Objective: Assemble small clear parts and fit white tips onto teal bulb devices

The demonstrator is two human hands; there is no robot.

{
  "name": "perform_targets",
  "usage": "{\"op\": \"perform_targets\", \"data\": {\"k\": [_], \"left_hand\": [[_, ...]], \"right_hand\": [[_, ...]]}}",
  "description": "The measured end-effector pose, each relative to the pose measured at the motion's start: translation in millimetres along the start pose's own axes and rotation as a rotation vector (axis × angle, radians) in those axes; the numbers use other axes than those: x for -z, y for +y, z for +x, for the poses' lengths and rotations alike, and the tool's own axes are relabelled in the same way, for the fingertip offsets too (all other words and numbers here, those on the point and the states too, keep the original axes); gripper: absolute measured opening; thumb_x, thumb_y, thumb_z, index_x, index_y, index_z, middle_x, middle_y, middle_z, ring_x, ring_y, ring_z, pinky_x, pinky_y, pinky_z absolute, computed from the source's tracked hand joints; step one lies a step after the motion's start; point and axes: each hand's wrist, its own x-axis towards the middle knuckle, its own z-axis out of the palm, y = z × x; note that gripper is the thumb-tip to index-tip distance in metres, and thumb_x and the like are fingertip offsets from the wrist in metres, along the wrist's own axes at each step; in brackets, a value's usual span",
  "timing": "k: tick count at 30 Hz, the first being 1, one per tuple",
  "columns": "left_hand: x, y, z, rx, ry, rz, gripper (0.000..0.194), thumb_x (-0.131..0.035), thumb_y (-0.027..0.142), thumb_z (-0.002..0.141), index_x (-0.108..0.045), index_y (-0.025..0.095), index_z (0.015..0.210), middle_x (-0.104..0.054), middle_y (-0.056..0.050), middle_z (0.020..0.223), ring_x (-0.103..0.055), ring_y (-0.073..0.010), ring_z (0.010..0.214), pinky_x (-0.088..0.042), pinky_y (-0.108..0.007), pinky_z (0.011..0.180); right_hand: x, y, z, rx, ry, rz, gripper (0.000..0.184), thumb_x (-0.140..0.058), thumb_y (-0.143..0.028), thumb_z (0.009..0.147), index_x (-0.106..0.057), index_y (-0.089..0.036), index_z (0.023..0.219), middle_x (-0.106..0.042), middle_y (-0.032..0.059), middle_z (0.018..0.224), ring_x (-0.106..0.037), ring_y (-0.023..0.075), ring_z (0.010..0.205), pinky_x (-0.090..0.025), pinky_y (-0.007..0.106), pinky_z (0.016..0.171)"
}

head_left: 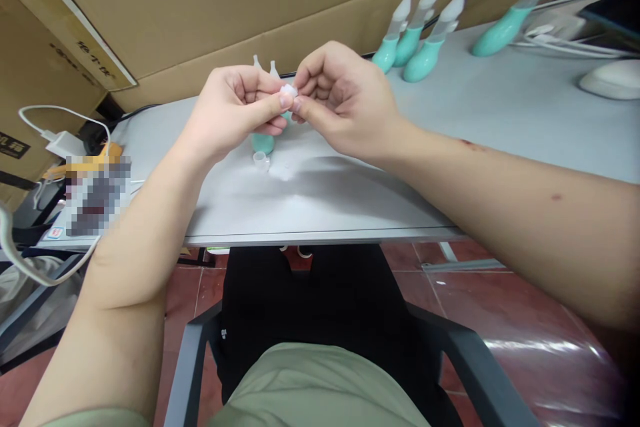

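Note:
My left hand (235, 110) and my right hand (340, 97) meet above the grey table (350, 193), both pinching a small clear plastic piece (289, 89) between thumbs and fingertips. Just beneath them stands a teal bulb (263, 142), partly hidden by my fingers, with two clear tips (265, 67) poking up behind my left hand. A small clear cap (260, 160) rests on the table below my hands.
Three teal bulbs with clear nozzles (417, 40) stand at the back right, another (515, 17) further right beside white cables (565, 40). Cardboard boxes (200, 7) line the back. A charger and cable (63, 143) lie at the left. A black chair (320, 307) is below.

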Motion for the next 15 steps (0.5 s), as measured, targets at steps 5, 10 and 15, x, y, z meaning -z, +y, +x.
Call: {"op": "perform_targets", "data": {"k": [5,10,15], "left_hand": [[-0.7,-3.1,2.0,-0.015,-0.002,-0.019,0.02,-0.104,0.025,0.105,-0.088,0.018,0.095,-0.089,-0.001,0.09,-0.093,-0.017,0.085,-0.08,-0.026,0.082],[-3.3,-4.6,3.2,-0.012,0.017,-0.005,0.021,-0.105,0.026,0.104,-0.088,0.019,0.095,-0.09,-0.001,0.091,-0.093,-0.0172,0.086,-0.082,-0.027,0.083],[-4.1,-2.3,2.0,-0.006,-0.001,-0.017,0.019,-0.105,0.025,0.105,-0.089,0.018,0.098,-0.092,-0.003,0.093,-0.092,-0.0164,0.084,-0.081,-0.026,0.082]], "right_hand": [[-1.5,-4.1,-1.6,0.038,0.017,0.017,0.037,-0.102,-0.06,0.112,-0.081,-0.031,0.108,-0.087,0.0069,0.11,-0.085,0.0289,0.102,-0.071,0.045,0.097],[-1.6,-3.3,-2.5,0.029,0.048,-0.032,0.034,-0.101,-0.055,0.112,-0.084,-0.028,0.102,-0.093,0.0091,0.115,-0.086,0.0309,0.106,-0.072,0.048,0.101],[-0.4,-4.3,-4.1,0.029,0.036,-0.047,0.033,-0.1,-0.053,0.112,-0.08,-0.029,0.106,-0.09,0.0083,0.114,-0.086,0.0306,0.106,-0.07,0.048,0.098]]}}
